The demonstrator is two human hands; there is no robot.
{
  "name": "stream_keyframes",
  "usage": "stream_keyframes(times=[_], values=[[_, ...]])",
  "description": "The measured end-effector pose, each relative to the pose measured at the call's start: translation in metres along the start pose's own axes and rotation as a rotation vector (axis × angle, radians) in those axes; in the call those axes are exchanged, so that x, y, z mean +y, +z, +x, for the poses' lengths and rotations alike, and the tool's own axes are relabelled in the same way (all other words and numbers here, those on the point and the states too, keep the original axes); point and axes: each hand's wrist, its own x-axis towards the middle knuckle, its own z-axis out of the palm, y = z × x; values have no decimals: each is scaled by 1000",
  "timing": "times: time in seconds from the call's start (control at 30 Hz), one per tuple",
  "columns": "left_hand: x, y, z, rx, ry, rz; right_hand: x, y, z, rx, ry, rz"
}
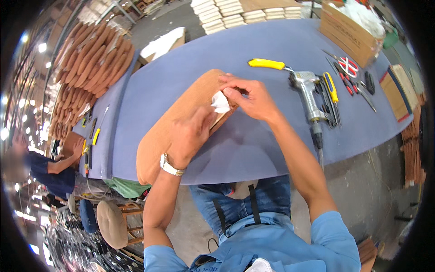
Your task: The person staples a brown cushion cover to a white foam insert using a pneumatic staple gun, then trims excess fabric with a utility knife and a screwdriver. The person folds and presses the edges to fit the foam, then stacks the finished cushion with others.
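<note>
A long brown padded cushion (174,120) with rounded ends lies slantwise on the blue-covered table in front of me. My right hand (253,97) pinches the brown cover at the cushion's far right edge, thumb and fingers together. Beside that thumb a small white flap (220,103) sticks out from the edge. My left hand (192,133), with a wristwatch above it, rests over the cushion's near right side. Its fingers are curled closed and slightly blurred at the edge, where a pale strip shows; what they grip is hidden.
To the right lie a yellow-handled tool (266,63), a pneumatic staple gun (310,95) with its hose, red-handled scissors (348,67) and pliers. A cardboard box (346,34) stands at the far right corner. Brown cushions (93,56) are stacked at far left; another person (50,167) works there.
</note>
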Motion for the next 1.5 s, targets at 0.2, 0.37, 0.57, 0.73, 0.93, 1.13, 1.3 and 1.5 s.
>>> stream_keyframes(times=[0.2, 0.37, 0.57, 0.73, 0.93, 1.13, 1.3, 1.5], values=[[-35, -47, 52, 23, -85, -195, -31, 8, 28, -44, -162, -74], [-47, -4, 102, -199, 175, -230, 24, -10, 19, 14, 102, -44], [-27, 25, 130, -498, 271, -231, 23, -33, -14, 23, 117, -59], [-30, 53, 107, -487, 295, -253, 27, -31, -35, 19, 189, -74], [-18, 56, 111, -594, 282, -187, 12, -42, -26, -66, 251, -242], [-3, 75, 81, -554, 280, -165, -11, -47, -25, -248, 262, -588], [-9, 120, 39, 37, 440, -150, 12, -43, -58, -155, 77, -682], [5, 74, 59, -456, 364, -138, 18, -32, -61, -132, 86, -748]])
